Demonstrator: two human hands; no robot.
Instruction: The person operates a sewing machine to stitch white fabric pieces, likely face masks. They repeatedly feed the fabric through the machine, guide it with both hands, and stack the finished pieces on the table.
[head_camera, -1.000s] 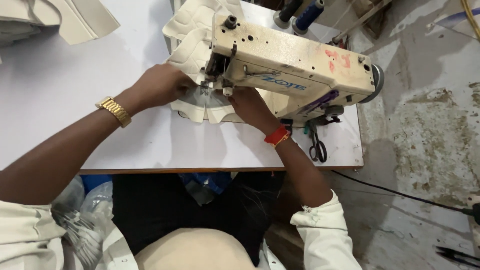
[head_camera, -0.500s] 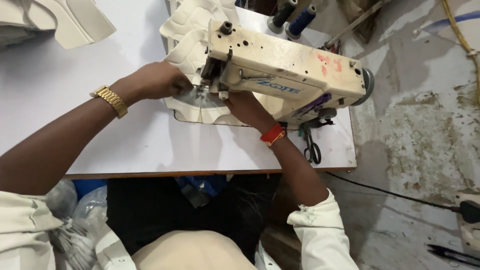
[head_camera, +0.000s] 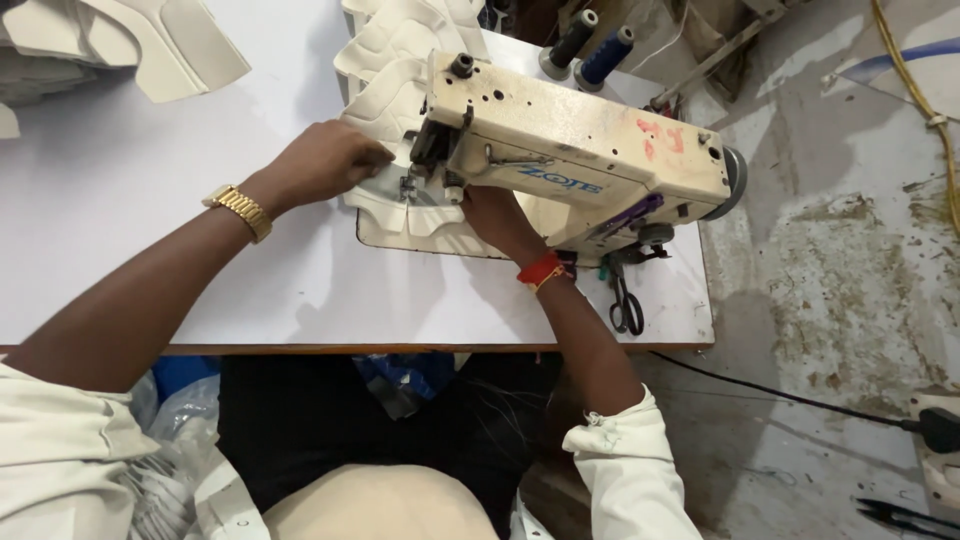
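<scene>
The panel (head_camera: 400, 205) is a cream, padded piece with stitched ridges and a scalloped edge, lying flat on the white table (head_camera: 200, 260) under the head of the sewing machine (head_camera: 580, 150). Part of it runs back behind the machine head, where more cream padded pieces (head_camera: 395, 45) are piled; the part in front of the needle shows a curved lower edge resting on the machine's bed plate.

The left hand (head_camera: 320, 160) lies just left of the machine head, palm down, fingers pressed together and bent, their tips touching the panel's left edge close beside the needle. A gold watch (head_camera: 240, 210) sits on that wrist. The right hand (head_camera: 495, 220) is just in front of the machine, below its arm, resting on the panel's right part; the machine hides its fingertips, so I cannot tell whether the fingers are spread or pinching. A red band (head_camera: 542, 270) circles that wrist.

Scissors (head_camera: 626, 305) lie on the table in front of the machine's right end. Two thread cones (head_camera: 590, 48) stand behind the machine. Other cream pieces (head_camera: 160, 45) lie far to the left of the machine, at the table's back edge.
</scene>
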